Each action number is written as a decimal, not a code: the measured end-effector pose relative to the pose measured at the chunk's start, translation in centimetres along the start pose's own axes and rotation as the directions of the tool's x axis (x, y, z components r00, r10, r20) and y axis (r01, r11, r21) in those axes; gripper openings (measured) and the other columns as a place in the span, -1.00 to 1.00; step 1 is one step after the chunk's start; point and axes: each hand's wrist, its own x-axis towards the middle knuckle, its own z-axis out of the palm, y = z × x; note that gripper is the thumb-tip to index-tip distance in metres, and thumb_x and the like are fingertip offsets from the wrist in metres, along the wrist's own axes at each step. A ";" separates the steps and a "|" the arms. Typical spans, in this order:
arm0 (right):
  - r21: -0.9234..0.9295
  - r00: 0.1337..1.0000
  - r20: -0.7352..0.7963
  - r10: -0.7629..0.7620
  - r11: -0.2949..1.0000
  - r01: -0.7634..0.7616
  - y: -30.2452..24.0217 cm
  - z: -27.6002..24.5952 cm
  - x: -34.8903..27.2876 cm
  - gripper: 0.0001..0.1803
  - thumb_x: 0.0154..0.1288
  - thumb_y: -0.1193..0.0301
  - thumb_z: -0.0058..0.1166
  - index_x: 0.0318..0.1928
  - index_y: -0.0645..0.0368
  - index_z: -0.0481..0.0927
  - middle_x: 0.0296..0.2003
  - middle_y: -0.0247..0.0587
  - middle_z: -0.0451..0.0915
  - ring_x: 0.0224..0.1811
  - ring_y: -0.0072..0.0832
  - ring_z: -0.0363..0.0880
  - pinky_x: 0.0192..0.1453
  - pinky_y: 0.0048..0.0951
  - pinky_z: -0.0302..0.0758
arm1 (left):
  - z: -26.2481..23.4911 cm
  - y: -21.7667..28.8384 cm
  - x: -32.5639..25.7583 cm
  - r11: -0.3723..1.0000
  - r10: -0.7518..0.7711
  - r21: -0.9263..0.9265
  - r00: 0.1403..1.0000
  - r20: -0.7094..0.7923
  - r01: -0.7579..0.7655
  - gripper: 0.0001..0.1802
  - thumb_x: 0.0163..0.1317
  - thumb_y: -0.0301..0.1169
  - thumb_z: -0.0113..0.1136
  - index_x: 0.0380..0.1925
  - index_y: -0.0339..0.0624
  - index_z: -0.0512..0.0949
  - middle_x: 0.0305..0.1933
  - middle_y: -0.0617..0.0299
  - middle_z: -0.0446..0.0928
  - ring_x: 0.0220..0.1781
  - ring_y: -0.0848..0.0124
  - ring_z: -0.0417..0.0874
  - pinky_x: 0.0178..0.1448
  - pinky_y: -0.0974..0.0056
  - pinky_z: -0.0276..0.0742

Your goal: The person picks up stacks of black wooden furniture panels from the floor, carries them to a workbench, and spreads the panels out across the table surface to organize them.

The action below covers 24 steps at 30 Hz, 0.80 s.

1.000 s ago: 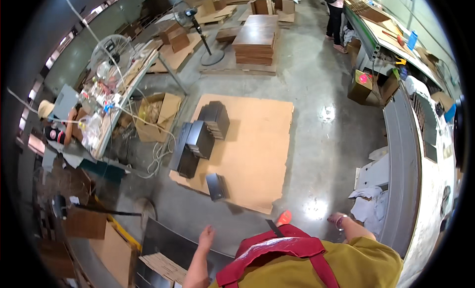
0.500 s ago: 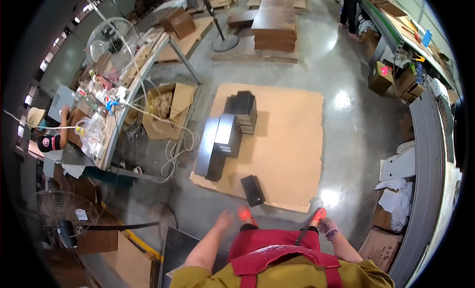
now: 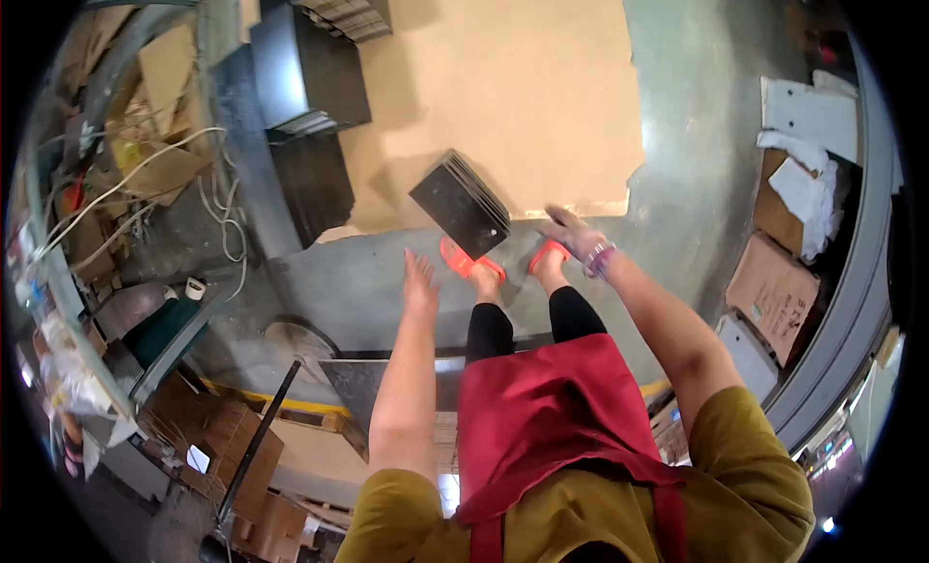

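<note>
A short stack of dark rectangular panels [image 3: 455, 207] sits slantwise at the near edge of a brown cardboard sheet [image 3: 523, 89], just in front of my feet. My left hand [image 3: 419, 280] is reaching forward, fingers stretched out, left of the stack and apart from it. On the other side, my right hand [image 3: 578, 238] is extended with its fingers out, close to the stack's right end but not touching it. Both hands are empty. Taller piles of dark glossy panels [image 3: 308, 69] stand at the left of the cardboard sheet.
Orange sandals [image 3: 463, 261] are on my feet, between my hands. White cables [image 3: 230, 210] trail on the floor at left beside an open carton [image 3: 160, 166]. A black pole [image 3: 259, 437] rises from a round base. Cartons [image 3: 774, 290] and white cloths [image 3: 808, 190] lie along the right side.
Both arms have swung forward, and the hands are now either side of the small panel stack. My view has tipped downward and come closer to it.
</note>
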 end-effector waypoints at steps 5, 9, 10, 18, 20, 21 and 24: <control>-0.243 0.998 0.039 -0.049 0.968 0.057 -5.3 5.5 12.0 0.12 -0.05 -0.04 0.26 0.38 0.24 -0.03 0.32 0.19 0.10 0.40 -0.13 0.07 0.39 -0.31 0.14 | 1.8 -5.3 12.7 0.974 -0.153 -0.177 0.986 -0.058 0.141 -0.14 0.28 0.24 -0.23 0.37 -0.15 0.00 0.37 0.06 0.15 0.42 0.18 0.12 0.41 -0.02 0.02; -0.317 0.992 0.041 -0.115 0.941 0.122 -2.3 8.3 18.0 0.18 -0.13 -0.01 0.32 0.40 0.21 -0.06 0.32 0.16 0.10 0.40 -0.09 0.05 0.41 -0.30 0.11 | 3.9 -8.2 19.0 0.840 -0.082 -0.446 0.884 0.460 0.310 -0.40 0.29 0.03 -0.04 0.15 -0.20 0.32 0.10 0.12 0.46 0.10 0.22 0.51 0.12 0.14 0.49; -0.296 0.988 0.031 -0.152 0.943 0.154 -1.3 8.9 18.7 0.20 -0.16 0.00 0.34 0.40 0.21 -0.06 0.32 0.15 0.10 0.40 -0.08 0.05 0.42 -0.31 0.10 | 4.5 -8.6 19.8 0.817 -0.077 -0.450 0.842 0.534 0.360 -0.40 0.30 0.02 -0.05 0.15 -0.20 0.33 0.10 0.11 0.46 0.10 0.21 0.51 0.12 0.14 0.50; -0.327 0.986 0.009 -0.169 0.931 0.163 0.1 9.2 19.1 0.22 -0.17 -0.02 0.36 0.40 0.22 -0.06 0.35 0.17 0.03 0.43 -0.10 -0.03 0.45 -0.31 0.04 | 5.3 -9.6 19.9 0.813 -0.195 -0.372 0.812 0.550 0.448 -0.42 0.31 -0.01 -0.09 0.13 -0.23 0.35 0.09 0.08 0.47 0.08 0.19 0.53 0.10 0.11 0.51; -0.282 0.988 -0.005 -0.152 0.948 0.145 0.4 9.3 19.3 0.20 -0.14 -0.08 0.32 0.36 0.35 -0.01 0.30 0.19 0.13 0.38 -0.10 0.08 0.42 -0.34 0.06 | 5.4 -9.2 19.1 0.823 -0.208 -0.351 0.811 0.546 0.447 -0.43 0.31 -0.02 -0.11 0.13 -0.24 0.35 0.09 0.07 0.48 0.08 0.18 0.53 0.10 0.10 0.52; -0.281 0.988 0.001 -0.152 0.948 0.147 -0.5 9.4 18.8 0.20 -0.14 -0.08 0.32 0.36 0.35 -0.01 0.30 0.19 0.13 0.38 -0.10 0.08 0.42 -0.34 0.06 | 5.1 -8.6 18.5 0.833 -0.205 -0.345 0.820 0.534 0.433 -0.43 0.32 -0.03 -0.11 0.13 -0.24 0.35 0.09 0.06 0.48 0.07 0.18 0.54 0.10 0.10 0.52; -0.140 0.997 0.071 0.022 0.990 -0.012 -4.6 9.2 17.5 0.30 -0.13 -0.23 0.22 0.37 0.43 -0.12 0.37 0.22 -0.03 0.40 -0.06 0.06 0.41 -0.34 0.08 | 4.7 -7.0 15.9 0.865 -0.201 -0.327 0.861 0.468 0.380 -0.44 0.32 -0.04 -0.13 0.12 -0.25 0.36 0.09 0.05 0.48 0.07 0.17 0.54 0.09 0.09 0.53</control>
